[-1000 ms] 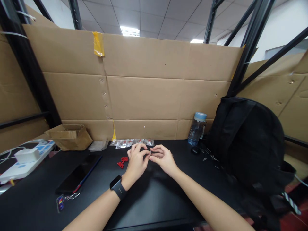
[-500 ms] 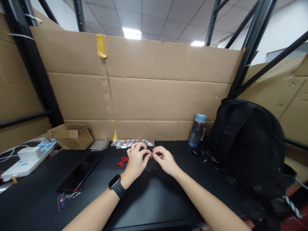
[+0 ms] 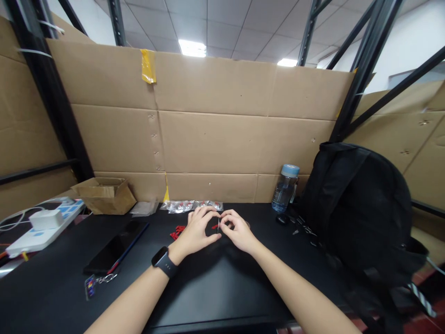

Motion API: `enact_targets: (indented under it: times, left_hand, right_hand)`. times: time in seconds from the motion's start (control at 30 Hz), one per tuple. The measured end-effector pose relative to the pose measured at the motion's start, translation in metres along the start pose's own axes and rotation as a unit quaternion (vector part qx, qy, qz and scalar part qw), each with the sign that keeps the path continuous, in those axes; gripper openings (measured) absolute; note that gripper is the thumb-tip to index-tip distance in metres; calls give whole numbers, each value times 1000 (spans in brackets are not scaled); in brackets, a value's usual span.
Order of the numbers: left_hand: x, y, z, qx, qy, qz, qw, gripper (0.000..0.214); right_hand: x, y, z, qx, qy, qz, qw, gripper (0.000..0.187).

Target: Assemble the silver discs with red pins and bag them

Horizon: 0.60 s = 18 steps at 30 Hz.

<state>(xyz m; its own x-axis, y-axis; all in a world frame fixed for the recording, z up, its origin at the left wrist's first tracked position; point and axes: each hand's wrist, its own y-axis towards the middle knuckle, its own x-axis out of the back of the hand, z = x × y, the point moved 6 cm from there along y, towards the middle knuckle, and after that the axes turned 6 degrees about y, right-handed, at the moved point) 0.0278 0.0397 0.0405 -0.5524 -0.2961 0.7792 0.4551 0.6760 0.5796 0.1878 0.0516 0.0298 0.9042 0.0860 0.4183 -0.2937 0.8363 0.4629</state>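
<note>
My right hand (image 3: 237, 230) pinches a small clear plastic bag (image 3: 219, 224) between thumb and fingertips, above the middle of the black table. The bag is seen nearly edge-on, so its contents cannot be told. My left hand (image 3: 199, 230), with a black watch at the wrist, is just left of it, thumb and forefinger spread apart around the bag's edge. A bit of red shows behind, between the hands. Red pieces (image 3: 178, 231) lie on the table, partly hidden by my left hand. Behind the hands lie several clear packets (image 3: 191, 206) with red things inside.
At the left are a power strip (image 3: 21, 243), a brown paper box (image 3: 104, 197), flat clear bags (image 3: 143, 208), a phone (image 3: 116, 248) and a keychain (image 3: 90, 287). A water bottle (image 3: 285, 188) and a black backpack (image 3: 361, 208) stand at the right. Cardboard (image 3: 208, 144) walls the back.
My left hand has spread its thumb away from its forefinger, opening what was a pinch, and its wrist has shifted slightly left. My right hand keeps its pinch in nearly the same place.
</note>
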Motion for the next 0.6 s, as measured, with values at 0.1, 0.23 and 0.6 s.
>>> enact_targets:
  times: [0.1,0.23,0.6]
  left_hand:
    - [-2,1,1,10,10,-5,1000,44]
    - [-3,3,0,8,-2,-16,1000,42]
    - [-5,1,11,8,-23,28,999,49]
  right_hand:
    - [0,0,1,7,-8,3,1000,9]
    - [2,3,1,19,-3,7,1000,8]
    - [16,3,-1,54,-52,2,997,5]
